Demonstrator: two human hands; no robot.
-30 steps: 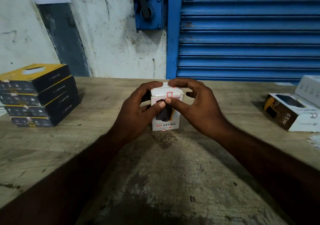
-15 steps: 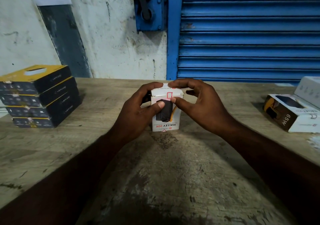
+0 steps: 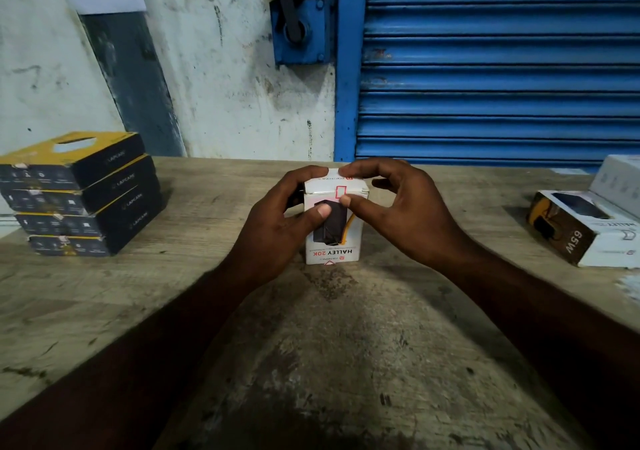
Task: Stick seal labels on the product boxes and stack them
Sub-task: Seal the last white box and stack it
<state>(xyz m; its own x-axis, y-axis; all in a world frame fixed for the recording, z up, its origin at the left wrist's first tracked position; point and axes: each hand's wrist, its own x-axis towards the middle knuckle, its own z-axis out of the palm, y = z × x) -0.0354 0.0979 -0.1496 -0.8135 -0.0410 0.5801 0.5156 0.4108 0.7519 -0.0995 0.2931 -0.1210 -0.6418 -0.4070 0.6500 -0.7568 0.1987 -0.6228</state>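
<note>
Two hands hold a white box (image 3: 334, 228) upright on the table (image 3: 311, 363).
The box stands just above the centre, with a red-outlined label (image 3: 341, 191) folded over its top front edge. The left hand (image 3: 277, 228) grips it from 9 o'clock, and the right hand (image 3: 398, 210) pinches the top edge at the label. A stack of dark boxes (image 3: 79, 193) sits at 9 o'clock.

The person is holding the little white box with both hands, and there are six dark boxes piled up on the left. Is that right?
Not quite. The pile of dark boxes on the left has four, not six, as the head view shows. The rest holds: the left hand and the right hand both hold the little white box.
</note>
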